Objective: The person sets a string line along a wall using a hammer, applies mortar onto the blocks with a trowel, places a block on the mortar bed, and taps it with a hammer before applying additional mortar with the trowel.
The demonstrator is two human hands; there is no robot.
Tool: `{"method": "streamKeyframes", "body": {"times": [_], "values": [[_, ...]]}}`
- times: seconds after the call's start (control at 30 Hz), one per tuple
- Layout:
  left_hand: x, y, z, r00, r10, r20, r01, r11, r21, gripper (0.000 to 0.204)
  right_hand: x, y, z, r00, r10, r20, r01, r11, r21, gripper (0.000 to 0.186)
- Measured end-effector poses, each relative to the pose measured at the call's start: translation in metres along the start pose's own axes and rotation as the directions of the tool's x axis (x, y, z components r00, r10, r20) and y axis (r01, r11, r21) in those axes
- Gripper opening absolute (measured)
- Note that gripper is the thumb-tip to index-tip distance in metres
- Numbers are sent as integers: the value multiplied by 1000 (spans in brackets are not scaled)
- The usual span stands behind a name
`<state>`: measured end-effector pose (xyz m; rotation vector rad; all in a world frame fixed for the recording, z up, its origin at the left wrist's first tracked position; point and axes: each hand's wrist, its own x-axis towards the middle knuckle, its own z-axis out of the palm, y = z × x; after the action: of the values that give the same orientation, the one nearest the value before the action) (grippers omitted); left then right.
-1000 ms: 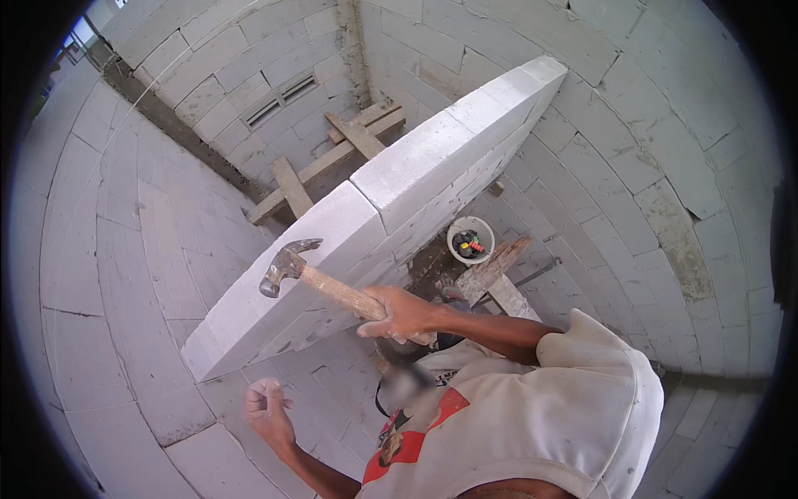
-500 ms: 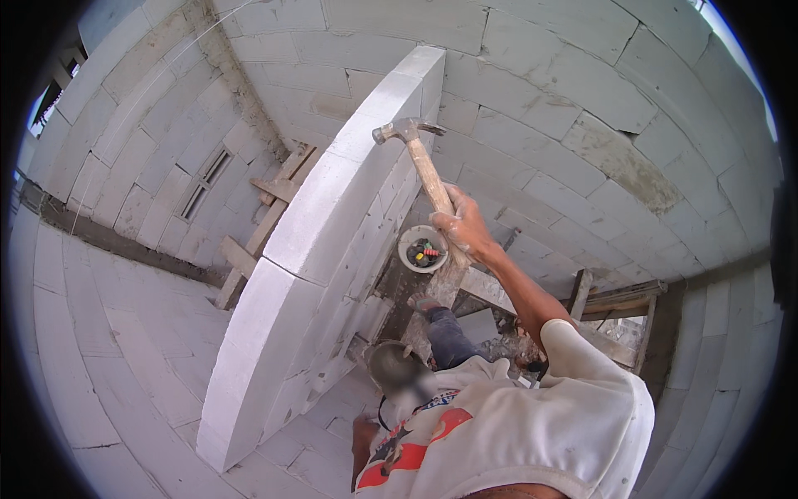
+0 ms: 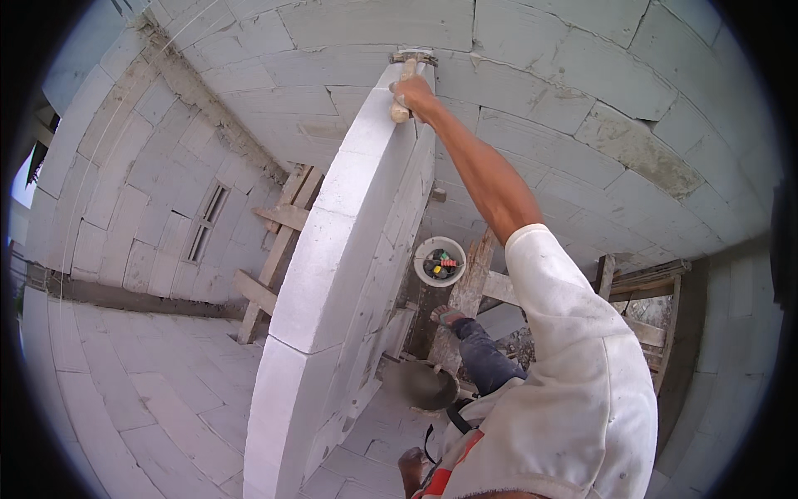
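Note:
My right hand [image 3: 413,93] is closed round the wooden handle of a claw hammer [image 3: 412,58]. The hammer's head is at the far end of the white block wall [image 3: 332,216], close against the grey block wall behind it. Whether the metal touches either surface cannot be made out. Below the hand, the handle's butt lies over the top of the last block. Low in the view, beside my shirt, a small part of what seems to be my left hand or arm [image 3: 411,467] shows; its fingers are not distinguishable.
Right of the white wall, a white bucket [image 3: 440,261] holds small red, yellow and dark items, with a wooden plank [image 3: 472,279] alongside. Nearer is a dark rounded object [image 3: 424,384], partly blurred. Wooden bracing [image 3: 278,241] stands left of the wall. A string [image 3: 100,141] crosses the left side.
My right hand has carried the hammer from above the bucket, forward and left, to the far end of the white wall. The view has shifted, and my shirt's right sleeve reaches further forward.

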<state>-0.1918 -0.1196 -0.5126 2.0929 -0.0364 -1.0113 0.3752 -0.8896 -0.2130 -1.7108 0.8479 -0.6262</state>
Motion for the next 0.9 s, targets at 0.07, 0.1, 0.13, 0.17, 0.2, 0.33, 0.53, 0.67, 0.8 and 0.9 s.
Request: {"method": "streamKeyframes", "body": {"times": [0.07, 0.1, 0.13, 0.17, 0.2, 0.33, 0.53, 0.67, 0.8, 0.9], "values": [[3, 5, 8, 999, 10, 36, -10, 1000, -6, 12, -14, -20, 7, 982, -23, 190, 55, 985, -165, 40], [6, 4, 11, 994, -94, 57, 101, 985, -139, 14, -35, -33, 6, 956, 11, 293, 56, 974, -219, 41], [14, 0, 12, 975, -196, 102, 217, 936, -275, 16, -53, -51, -5, 926, 44, 376, 64, 961, -270, 43], [27, 2, 8, 918, -332, 215, 396, 770, -500, 18, -64, -58, -18, 922, 38, 386, 99, 940, -328, 48], [26, 3, 11, 931, -352, 100, 351, 782, -516, 16, -78, -53, -29, 918, 35, 394, 130, 914, -384, 53], [43, 62, -26, 993, -51, 103, 65, 989, -134, 22, -161, 51, -69, 942, -321, 96, 333, 930, -154, 69], [68, 88, -76, 967, 80, 241, -84, 996, 4, 19, -470, 331, -153, 786, 531, 317, -230, 727, -647, 38], [77, 126, -91, 955, -79, 285, -45, 913, 406, 20, -725, 436, -252, 580, 793, 188, -389, 472, -791, 30], [98, 80, -105, 965, -189, 182, 141, 959, 245, 28, -878, 437, -321, 367, 930, 2, -601, 239, -763, 37], [100, 63, -105, 973, -208, 101, 181, 957, 227, 35, -920, 430, -333, 319, 947, -37, -709, 213, -672, 38]]}}
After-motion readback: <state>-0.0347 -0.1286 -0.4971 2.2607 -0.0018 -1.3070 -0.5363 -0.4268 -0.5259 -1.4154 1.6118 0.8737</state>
